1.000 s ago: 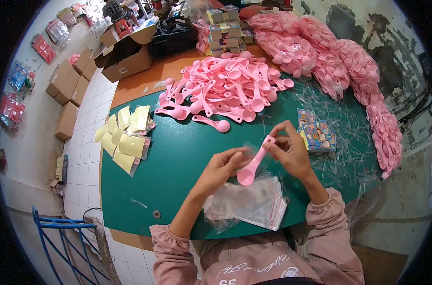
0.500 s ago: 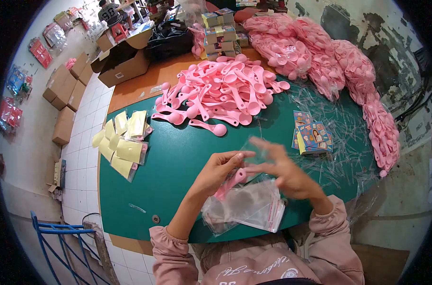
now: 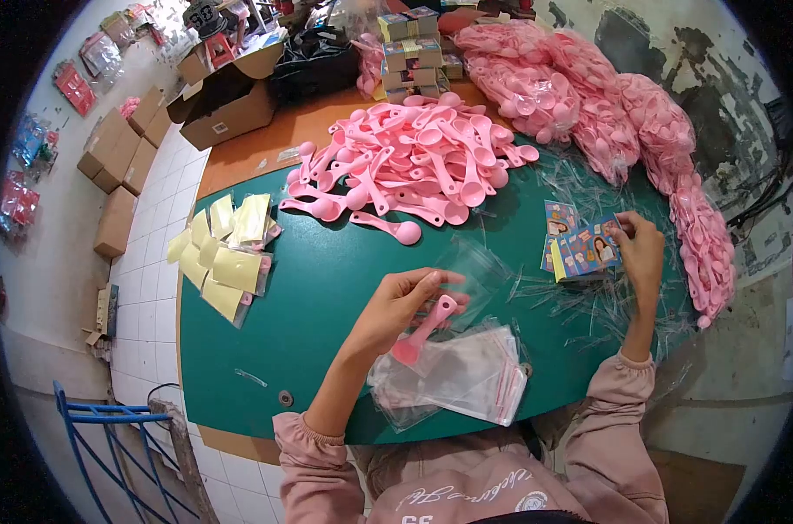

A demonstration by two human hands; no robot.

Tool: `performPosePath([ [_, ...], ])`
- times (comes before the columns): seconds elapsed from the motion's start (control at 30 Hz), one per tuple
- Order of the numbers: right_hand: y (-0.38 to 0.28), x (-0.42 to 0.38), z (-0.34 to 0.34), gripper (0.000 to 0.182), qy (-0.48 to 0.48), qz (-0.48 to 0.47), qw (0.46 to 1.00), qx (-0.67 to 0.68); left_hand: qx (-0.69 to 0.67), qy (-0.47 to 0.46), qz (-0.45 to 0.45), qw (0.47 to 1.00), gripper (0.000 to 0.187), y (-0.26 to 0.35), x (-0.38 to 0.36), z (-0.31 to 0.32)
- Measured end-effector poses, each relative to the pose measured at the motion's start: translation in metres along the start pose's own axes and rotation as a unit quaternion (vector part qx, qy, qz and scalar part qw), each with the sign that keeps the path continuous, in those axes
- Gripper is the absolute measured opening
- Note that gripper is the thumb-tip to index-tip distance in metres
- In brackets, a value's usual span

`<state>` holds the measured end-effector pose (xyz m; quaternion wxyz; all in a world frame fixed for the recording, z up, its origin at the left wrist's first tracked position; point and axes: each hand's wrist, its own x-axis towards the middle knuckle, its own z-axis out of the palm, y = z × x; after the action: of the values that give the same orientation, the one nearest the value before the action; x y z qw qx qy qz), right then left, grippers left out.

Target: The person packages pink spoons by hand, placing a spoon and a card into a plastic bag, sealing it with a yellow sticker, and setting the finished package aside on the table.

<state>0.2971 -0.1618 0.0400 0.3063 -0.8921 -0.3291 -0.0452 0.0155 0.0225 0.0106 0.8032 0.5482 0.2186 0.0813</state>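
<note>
My left hand grips a clear plastic bag with a pink measuring spoon inside, its bowl toward me. Below it lies a stack of clear plastic bags near the table's front edge. My right hand has its fingers closed on the right end of a printed card at the top of a small card stack; whether the card is lifted cannot be made out. A large heap of loose pink measuring spoons lies beyond my hands.
Several bagged spoons with yellow cards lie on the left of the green table. Clear plastic strips litter the right side. Big bags of spoons line the wall. Card bundles and an open carton stand behind.
My right hand has moved from beside the held bag to the card stack on the right. The left hand stays on the bag, whose top now spreads to the right.
</note>
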Motion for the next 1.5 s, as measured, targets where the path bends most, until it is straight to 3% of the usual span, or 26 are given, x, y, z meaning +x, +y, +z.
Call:
performPosePath([
  [0.07,-0.013,-0.002,-0.006,0.025,0.0,0.024,0.991,-0.131,0.007,-0.003,-0.003,1.0,0.037,0.003,-0.001,0.002],
  [0.1,-0.013,-0.003,-0.007,0.025,0.001,0.021,0.991,-0.13,0.007,-0.002,0.0,1.0,0.037,0.003,0.0,0.002],
  [0.17,-0.013,-0.006,-0.008,0.02,0.032,-0.113,0.987,-0.106,0.022,-0.014,0.013,1.0,0.036,0.001,0.0,0.001],
  [0.2,-0.027,-0.01,-0.009,0.02,0.031,-0.115,0.987,-0.106,0.02,-0.012,0.013,1.0,0.036,0.001,0.0,0.002],
  [0.23,-0.055,-0.019,-0.01,0.018,-0.02,-0.073,0.995,0.066,0.023,-0.016,0.014,1.0,0.036,0.002,0.0,0.002],
  [0.27,-0.075,-0.026,-0.008,0.015,-0.067,-0.028,0.969,0.235,0.026,-0.022,0.015,0.999,0.036,0.002,0.0,0.003],
  [0.3,-0.083,-0.029,-0.003,0.015,-0.066,-0.026,0.969,0.235,0.027,-0.023,0.014,0.999,0.036,0.001,0.0,0.004],
  [0.37,-0.094,-0.03,0.006,0.012,-0.197,-0.077,0.912,0.352,0.008,-0.031,0.016,0.999,0.036,-0.001,0.0,0.003],
  [0.4,-0.096,-0.028,0.006,0.012,-0.198,-0.081,0.911,0.353,0.01,-0.028,0.018,0.999,0.036,-0.002,-0.001,0.002],
  [0.5,-0.099,-0.022,0.002,0.011,-0.329,-0.112,0.907,0.238,0.07,0.009,-0.002,0.998,0.036,-0.002,-0.003,-0.002],
  [0.53,-0.1,-0.021,0.001,0.011,-0.33,-0.113,0.907,0.237,0.108,-0.007,-0.011,0.994,0.036,-0.001,-0.002,-0.002],
  [0.6,-0.1,-0.022,-0.002,0.013,-0.323,-0.209,0.905,0.18,0.145,-0.025,-0.023,0.989,0.036,-0.003,-0.001,-0.001],
  [0.7,-0.098,-0.02,-0.009,0.014,-0.328,-0.223,0.906,0.148,0.196,-0.035,-0.017,0.98,0.037,-0.004,0.0,0.001],
  [0.83,-0.094,-0.021,-0.007,0.014,-0.319,-0.256,0.899,0.153,0.171,-0.023,0.071,0.982,0.032,-0.011,0.001,0.011],
  [0.9,-0.1,-0.024,0.002,0.014,-0.337,-0.326,0.872,0.142,0.183,-0.038,0.104,0.977,0.031,-0.012,0.002,0.012],
  [0.93,-0.102,-0.026,0.004,0.014,-0.337,-0.326,0.872,0.142,0.189,-0.046,0.088,0.977,0.03,-0.01,0.001,0.012],
  [1.0,-0.107,-0.028,0.009,0.013,-0.429,-0.179,0.864,0.194,0.195,-0.052,0.073,0.977,0.03,-0.006,-0.001,0.011],
  [1.03,-0.103,-0.027,0.011,0.013,-0.429,-0.179,0.864,0.194,0.191,-0.057,0.052,0.978,0.032,-0.003,-0.003,0.011],
  [1.1,-0.094,-0.023,0.018,0.012,-0.457,-0.104,0.825,0.314,0.188,-0.061,0.033,0.98,0.034,0.002,-0.004,0.005],
  [1.3,-0.101,-0.029,0.028,0.013,-0.489,-0.158,0.807,0.291,0.275,-0.089,0.012,0.957,0.035,0.001,-0.005,0.002],
  [1.37,-0.101,-0.028,0.025,0.013,-0.475,-0.141,0.817,0.294,0.243,-0.038,0.093,0.965,0.033,-0.006,-0.005,0.004],
  [1.4,-0.101,-0.027,0.023,0.014,-0.461,-0.125,0.827,0.296,0.242,-0.037,0.093,0.965,0.033,0.0,-0.007,0.005],
  [1.47,-0.102,-0.029,0.021,0.014,-0.451,-0.126,0.835,0.287,0.39,-0.046,0.07,0.917,0.035,0.017,-0.013,0.009],
  [1.5,-0.103,-0.03,0.021,0.014,-0.44,-0.128,0.843,0.28,0.39,-0.047,0.07,0.917,0.035,0.015,-0.012,0.006],
])
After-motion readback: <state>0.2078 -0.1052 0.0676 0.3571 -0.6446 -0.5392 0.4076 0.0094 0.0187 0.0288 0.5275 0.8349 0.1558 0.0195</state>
